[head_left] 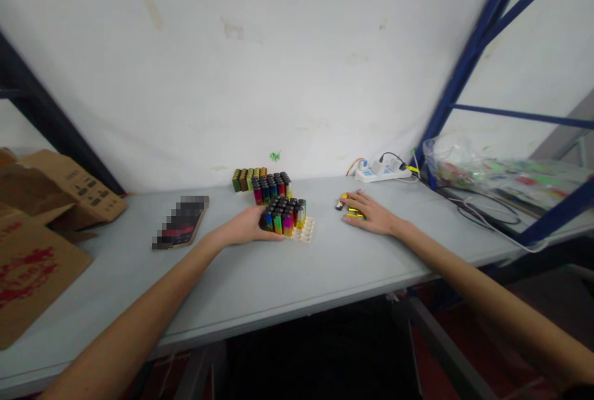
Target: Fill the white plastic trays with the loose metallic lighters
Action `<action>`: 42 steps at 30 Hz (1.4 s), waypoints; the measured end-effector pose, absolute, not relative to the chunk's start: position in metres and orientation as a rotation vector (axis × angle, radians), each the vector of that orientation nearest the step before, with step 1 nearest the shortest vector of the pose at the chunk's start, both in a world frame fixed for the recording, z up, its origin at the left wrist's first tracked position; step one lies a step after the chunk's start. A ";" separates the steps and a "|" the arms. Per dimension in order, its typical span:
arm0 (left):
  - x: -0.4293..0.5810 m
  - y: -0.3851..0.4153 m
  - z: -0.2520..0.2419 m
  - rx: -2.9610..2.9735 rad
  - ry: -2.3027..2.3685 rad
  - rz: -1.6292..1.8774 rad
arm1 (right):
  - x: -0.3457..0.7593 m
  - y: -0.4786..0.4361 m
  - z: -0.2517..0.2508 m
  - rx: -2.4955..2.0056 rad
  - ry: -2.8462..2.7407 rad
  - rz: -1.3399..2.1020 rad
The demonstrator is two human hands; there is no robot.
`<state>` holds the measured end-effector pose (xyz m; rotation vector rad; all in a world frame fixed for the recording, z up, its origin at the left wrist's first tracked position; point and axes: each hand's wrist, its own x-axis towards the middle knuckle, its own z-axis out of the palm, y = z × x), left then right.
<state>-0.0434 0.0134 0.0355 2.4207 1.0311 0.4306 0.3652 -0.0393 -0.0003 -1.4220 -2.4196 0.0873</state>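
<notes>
My left hand [253, 225] curls round the left side of a block of colourful lighters [283, 217], thumb along the front. The lighters stand upright in a pale tray [304, 231] with round holes, and several holes show bare at its right end. My right hand [371, 213] rests on the table to the right, fingers bent over yellow lighters [355, 212] lying there. Its fingers partly hide them, and how many there are is hard to tell. Behind the tray stand a group of black-topped lighters [271, 188] and a group of gold and green ones [248, 179].
A phone [183, 223] lies at the left on the grey table [260, 282]. Cardboard boxes [41, 245] stand farther left. At the back right sits a white power strip [383, 169] with cables [487, 205]. A blue metal frame [464, 65] rises at the right.
</notes>
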 end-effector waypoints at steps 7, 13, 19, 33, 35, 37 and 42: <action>-0.044 0.016 0.031 2.397 0.991 0.469 | 0.291 -0.031 0.002 -1.094 -2.489 0.041; -0.045 0.016 0.032 2.423 0.997 0.461 | 0.286 -0.024 0.004 -1.026 -2.527 0.043; -0.046 0.017 0.032 2.417 0.992 0.464 | 0.306 -0.014 0.019 -1.180 -2.446 0.239; -0.046 0.017 0.032 2.416 1.018 0.426 | 0.346 0.016 0.047 -1.473 -2.415 0.649; -0.046 0.017 0.032 2.407 1.020 0.432 | 0.338 0.017 0.040 -1.433 -2.438 0.608; -0.046 0.017 0.032 2.403 1.015 0.443 | 0.334 0.020 0.036 -1.405 -2.459 0.600; -0.046 0.016 0.032 2.405 1.033 0.448 | 0.339 0.021 0.032 -1.426 -2.417 0.581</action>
